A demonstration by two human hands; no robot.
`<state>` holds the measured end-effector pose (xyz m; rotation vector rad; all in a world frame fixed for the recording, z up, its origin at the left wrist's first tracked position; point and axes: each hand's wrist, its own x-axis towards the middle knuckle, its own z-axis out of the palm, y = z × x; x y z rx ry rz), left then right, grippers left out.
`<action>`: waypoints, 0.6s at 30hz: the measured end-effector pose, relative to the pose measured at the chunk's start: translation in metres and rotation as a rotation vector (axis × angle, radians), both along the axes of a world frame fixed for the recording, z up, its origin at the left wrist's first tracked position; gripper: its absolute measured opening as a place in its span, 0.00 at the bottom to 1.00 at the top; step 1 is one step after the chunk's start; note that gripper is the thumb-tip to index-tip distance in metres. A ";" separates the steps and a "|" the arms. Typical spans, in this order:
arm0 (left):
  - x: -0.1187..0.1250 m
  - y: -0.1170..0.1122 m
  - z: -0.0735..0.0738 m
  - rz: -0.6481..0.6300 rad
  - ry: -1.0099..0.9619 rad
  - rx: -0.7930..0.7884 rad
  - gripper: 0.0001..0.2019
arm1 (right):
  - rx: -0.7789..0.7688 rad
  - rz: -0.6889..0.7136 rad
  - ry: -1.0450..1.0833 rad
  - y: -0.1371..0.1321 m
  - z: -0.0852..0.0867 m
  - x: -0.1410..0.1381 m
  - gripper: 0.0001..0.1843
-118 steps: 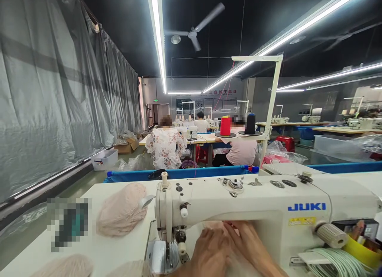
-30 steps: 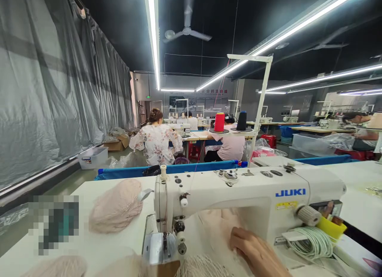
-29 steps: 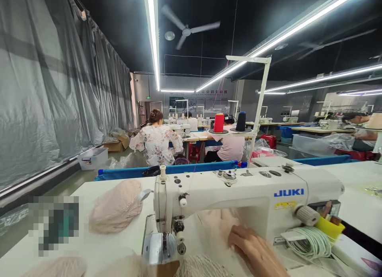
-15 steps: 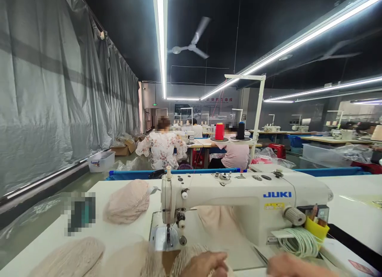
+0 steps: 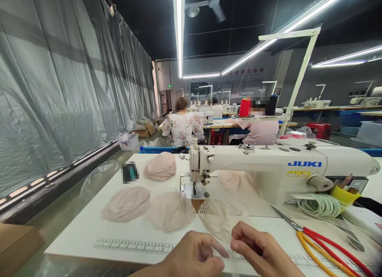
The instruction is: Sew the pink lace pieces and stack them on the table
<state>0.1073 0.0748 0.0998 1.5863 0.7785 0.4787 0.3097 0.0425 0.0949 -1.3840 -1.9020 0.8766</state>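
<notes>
At the bottom centre of the frame the left hand (image 5: pixel 193 259) and the right hand (image 5: pixel 259 253) meet at the near edge of a pale lace piece (image 5: pixel 219 221), each grip pressed together and pinching its thin border between thumb and fingertips, likely so the soft mesh stays taut and flat on the white tabletop (image 5: pixel 119 233) while the edge is handled. The lace piece lies just in front of the sewing machine (image 5: pixel 277 169), close to the needle plate, which keeps it within easy reach of the presser foot. To the left of it, three more pink fabric pieces (image 5: pixel 127 203) are spread apart on the tabletop, seemingly laid out singly so each can be taken in turn. Red and yellow handled scissors (image 5: pixel 322 243) lie at the lower right beside a coil of pale cord (image 5: pixel 319 205). Other people sit at benches in the middle distance. Compared with half a second ago, both hands have come together on the lace, where the right hand was off to the right, and the view has dropped and pulled back, so more of the tabletop and the scissors now show
</notes>
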 end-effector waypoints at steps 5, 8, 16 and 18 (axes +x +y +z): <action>-0.008 -0.010 -0.010 0.059 -0.013 -0.128 0.13 | -0.010 0.107 -0.023 0.001 -0.005 -0.028 0.18; -0.016 -0.011 -0.018 0.074 0.021 -0.167 0.13 | -0.068 0.057 -0.079 -0.001 -0.008 -0.032 0.13; -0.034 -0.013 -0.015 0.069 0.049 -0.133 0.17 | -0.184 0.119 -0.223 -0.002 -0.015 -0.028 0.16; -0.035 -0.012 -0.017 0.075 0.057 -0.140 0.18 | -0.179 0.166 -0.163 -0.001 -0.015 -0.028 0.17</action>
